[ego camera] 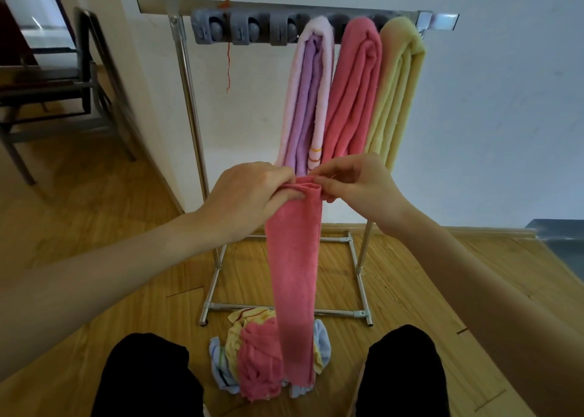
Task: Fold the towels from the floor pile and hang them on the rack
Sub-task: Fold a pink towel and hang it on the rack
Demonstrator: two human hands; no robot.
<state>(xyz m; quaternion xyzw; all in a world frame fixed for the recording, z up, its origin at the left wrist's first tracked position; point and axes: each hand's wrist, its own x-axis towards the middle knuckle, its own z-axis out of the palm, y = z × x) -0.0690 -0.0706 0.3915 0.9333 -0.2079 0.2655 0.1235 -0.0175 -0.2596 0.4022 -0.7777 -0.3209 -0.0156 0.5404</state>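
Pinching the pink towel (295, 258), left hand (252, 192) and right hand (357, 184) hide the rack's (189, 100) hung towels' (354, 91) ends.

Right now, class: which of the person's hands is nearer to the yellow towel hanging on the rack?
Right. The right hand sits just below and left of the yellow towel, pinching the pink towel; the left hand grips it farther left.

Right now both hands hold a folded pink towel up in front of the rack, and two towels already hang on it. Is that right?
Not quite: the head view shows three hanging on the rack, not two: lilac towel, pink one, yellow one. Left hand and right hand do hold the folded pink towel.
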